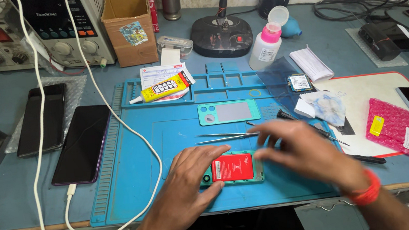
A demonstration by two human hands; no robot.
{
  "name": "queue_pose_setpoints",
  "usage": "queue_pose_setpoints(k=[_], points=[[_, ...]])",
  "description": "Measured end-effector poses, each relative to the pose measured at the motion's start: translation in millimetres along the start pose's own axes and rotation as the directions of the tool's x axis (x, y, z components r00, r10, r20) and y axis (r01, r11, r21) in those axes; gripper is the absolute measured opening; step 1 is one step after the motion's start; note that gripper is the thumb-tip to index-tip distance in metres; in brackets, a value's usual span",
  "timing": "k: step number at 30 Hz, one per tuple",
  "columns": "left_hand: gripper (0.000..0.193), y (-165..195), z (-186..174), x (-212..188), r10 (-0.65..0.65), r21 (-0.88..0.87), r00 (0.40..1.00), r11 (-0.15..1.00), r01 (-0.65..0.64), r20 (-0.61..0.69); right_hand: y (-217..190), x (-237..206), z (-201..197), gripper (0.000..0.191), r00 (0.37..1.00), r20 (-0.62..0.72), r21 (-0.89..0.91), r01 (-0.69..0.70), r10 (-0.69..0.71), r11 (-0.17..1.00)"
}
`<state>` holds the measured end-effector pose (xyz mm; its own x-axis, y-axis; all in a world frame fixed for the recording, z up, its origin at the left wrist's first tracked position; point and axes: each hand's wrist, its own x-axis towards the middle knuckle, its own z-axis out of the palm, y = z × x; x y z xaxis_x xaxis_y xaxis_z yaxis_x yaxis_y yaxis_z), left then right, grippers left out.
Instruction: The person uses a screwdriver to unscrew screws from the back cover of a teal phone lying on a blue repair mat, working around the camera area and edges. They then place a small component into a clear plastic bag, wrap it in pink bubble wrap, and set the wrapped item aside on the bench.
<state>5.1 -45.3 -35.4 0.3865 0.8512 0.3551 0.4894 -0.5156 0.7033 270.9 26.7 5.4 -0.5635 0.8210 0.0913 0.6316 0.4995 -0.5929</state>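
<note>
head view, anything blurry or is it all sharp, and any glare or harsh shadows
In the head view the right hand is smeared by motion blur, while the left hand and the open phone with the red battery look sharp. Light is even, with soft shadows under the hands on the blue mat and faint sheen on the two dark phones. Edges bow slightly from the wide lens.

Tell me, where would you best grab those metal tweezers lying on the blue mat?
Probably at the wide closed end of the tweezers, pinching from above across their thin width. They lie flat on the blue mat, just beyond the left hand, with the right hand hovering over one end.
</note>
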Motion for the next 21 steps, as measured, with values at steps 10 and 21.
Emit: queue_pose_setpoints(k=[10, 21], points=[[0.055, -9.4, 7.2, 1.7, -0.048, 0.023, 0.998, 0.999, 0.048, 0.032, 166.9, 54.6, -86.7, 0.067, 0.925, -0.212, -0.246, -0.363, 0.316, 0.899], [0.052, -11.8, 10.1, -1.9, -0.081, 0.03, 0.997, 0.996, 0.081, 0.008, 179.8, 77.9, -94.3, 0.048, 0.9, -0.109, -0.087, -0.431, 0.422, 0.898]])
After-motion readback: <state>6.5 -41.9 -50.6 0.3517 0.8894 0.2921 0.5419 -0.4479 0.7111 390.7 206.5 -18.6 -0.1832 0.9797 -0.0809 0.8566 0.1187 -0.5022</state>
